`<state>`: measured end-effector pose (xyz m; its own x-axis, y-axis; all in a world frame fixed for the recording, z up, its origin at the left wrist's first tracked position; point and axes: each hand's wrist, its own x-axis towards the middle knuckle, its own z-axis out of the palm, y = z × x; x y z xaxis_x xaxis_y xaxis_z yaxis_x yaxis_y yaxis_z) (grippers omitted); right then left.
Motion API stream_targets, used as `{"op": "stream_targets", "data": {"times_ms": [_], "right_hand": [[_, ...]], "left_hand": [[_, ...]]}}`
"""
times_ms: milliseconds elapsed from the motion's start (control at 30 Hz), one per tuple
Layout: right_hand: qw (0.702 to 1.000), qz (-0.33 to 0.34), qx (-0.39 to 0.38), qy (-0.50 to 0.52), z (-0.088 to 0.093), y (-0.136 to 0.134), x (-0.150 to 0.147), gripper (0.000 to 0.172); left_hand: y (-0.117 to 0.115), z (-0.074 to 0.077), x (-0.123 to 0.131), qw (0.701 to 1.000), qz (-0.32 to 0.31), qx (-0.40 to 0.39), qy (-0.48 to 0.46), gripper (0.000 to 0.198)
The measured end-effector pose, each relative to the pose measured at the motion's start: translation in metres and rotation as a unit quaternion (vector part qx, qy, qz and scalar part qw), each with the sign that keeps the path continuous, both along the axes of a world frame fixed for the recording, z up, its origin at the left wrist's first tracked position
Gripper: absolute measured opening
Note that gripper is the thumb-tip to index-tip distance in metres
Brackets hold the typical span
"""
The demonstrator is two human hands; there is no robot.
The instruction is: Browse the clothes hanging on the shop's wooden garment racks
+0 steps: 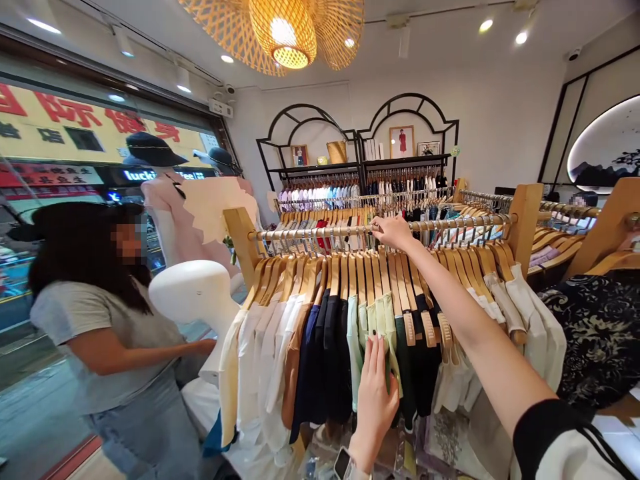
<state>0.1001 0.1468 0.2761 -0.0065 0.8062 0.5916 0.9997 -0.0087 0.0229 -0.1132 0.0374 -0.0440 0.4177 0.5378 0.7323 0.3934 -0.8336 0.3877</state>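
My right hand (393, 232) reaches up to the wooden rail (465, 222) and is closed at a hanger's metal hook, thumb and fingers pinched together. Lower down, my left hand (375, 390), with a watch (343, 463) on its wrist, has its fingers stretched out against a light green garment (383, 313). The thumb stands apart from the fingers. Dark garments (330, 347) hang to the left of that hand and a dark green one (406, 373) to its right. Wooden hangers (370, 270) line the rail in a close row.
At the left a person (105, 333) in a grey shirt stands beside a white mannequin (195, 287). White garments (535, 313) hang at the rail's right end. Behind are more clothing racks (320, 197) and black shelves (407, 160). A woven lamp (283, 33) hangs overhead.
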Motion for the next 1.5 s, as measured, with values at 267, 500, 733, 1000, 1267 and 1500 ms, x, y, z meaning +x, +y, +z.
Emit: {"op": "stream_targets", "data": {"times_ms": [267,500,733,1000,1267,1500], "right_hand": [[1.0,0.003,0.002,0.001,-0.001,0.002,0.002,0.044],[1.0,-0.002,0.004,-0.004,-0.001,0.003,0.001,0.045],[1.0,0.0,0.006,-0.007,-0.001,0.003,0.003,0.045],[1.0,0.002,0.009,-0.011,-0.002,0.003,0.002,0.045],[1.0,0.011,0.004,-0.021,0.0,-0.005,-0.001,0.045],[0.999,0.038,0.022,-0.023,-0.003,-0.004,0.002,0.045]], "left_hand": [[0.003,0.003,-0.007,1.0,0.0,-0.029,0.001,0.087],[0.017,0.008,-0.013,0.997,-0.036,-0.059,-0.044,0.074],[0.047,0.015,-0.011,0.968,-0.039,-0.134,-0.207,0.036],[0.036,0.038,-0.004,0.958,0.017,-0.161,-0.239,0.044],[0.024,0.047,-0.006,0.961,0.051,-0.155,-0.222,0.04],[0.018,0.043,-0.011,0.983,0.106,-0.085,-0.125,0.044]]}}
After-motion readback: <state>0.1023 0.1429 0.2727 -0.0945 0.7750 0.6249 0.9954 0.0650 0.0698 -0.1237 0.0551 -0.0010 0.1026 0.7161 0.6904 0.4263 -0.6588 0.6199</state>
